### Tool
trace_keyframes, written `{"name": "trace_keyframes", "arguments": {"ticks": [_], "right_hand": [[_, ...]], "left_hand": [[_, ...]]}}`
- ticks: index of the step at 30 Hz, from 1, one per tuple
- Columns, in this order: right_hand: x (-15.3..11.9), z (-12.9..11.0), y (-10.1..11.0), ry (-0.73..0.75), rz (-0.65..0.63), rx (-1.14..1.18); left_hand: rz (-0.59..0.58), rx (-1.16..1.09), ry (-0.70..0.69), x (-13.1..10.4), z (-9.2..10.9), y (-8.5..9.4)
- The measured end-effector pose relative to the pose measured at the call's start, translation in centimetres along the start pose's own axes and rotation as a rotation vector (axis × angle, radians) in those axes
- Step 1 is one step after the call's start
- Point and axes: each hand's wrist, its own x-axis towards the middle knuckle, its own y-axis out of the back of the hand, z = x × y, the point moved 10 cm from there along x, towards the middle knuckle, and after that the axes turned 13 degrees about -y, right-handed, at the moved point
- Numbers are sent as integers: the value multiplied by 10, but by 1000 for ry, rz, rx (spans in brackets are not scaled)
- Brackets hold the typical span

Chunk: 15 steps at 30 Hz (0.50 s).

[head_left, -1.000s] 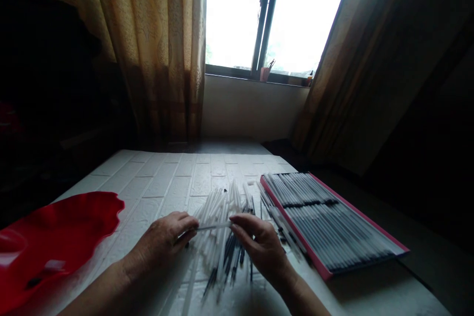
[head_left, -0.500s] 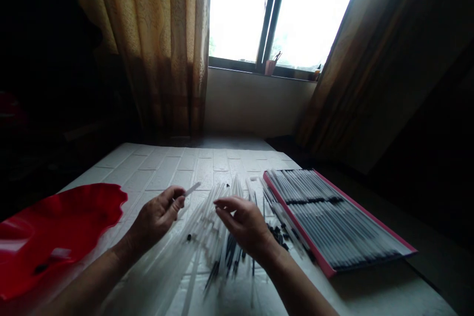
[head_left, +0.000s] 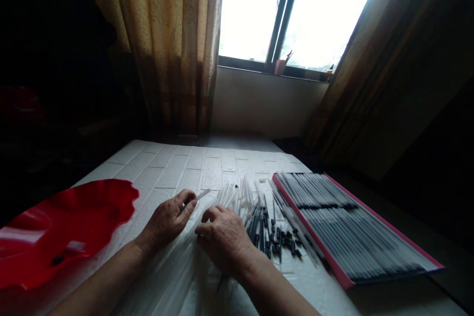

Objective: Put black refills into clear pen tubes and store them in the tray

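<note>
My left hand is closed on a clear plastic pen barrel, whose end sticks out past the thumb toward the upper right. To its right, my right hand reaches down over a pile of clear pen barrels. Its thumb and fingers are pinched at a small black cap at the pile's left side; the fingers mostly hide it. Beyond my right hand lie dark thin refills and several loose black caps.
A red box packed with rows of pens stands at the right. At the left lies a red wavy-rimmed basin with a few small things inside. The white brick-patterned table reaches toward a curtained window.
My right hand has moved down and left onto the barrels, to where a black cap lay. My left hand keeps its barrel. The view has shifted slightly.
</note>
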Motion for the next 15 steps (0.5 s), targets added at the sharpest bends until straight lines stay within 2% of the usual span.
{"name": "trace_keyframes", "arguments": {"ticks": [3, 6, 8, 12, 15], "right_hand": [[0, -3, -2, 12, 35, 22], [-5, 6, 8, -27, 96, 193], [-11, 27, 17, -107, 114, 397], [-23, 85, 28, -290, 105, 827], [-29, 119, 29, -382, 118, 963]], "left_hand": [[-17, 6, -28, 0, 3, -2], [-14, -4, -40, -1, 4, -3], [-11, -7, -60, -1, 5, -4], [-39, -20, -144, -3, 15, -12], [-52, -54, -212, -7, 28, -19]]}}
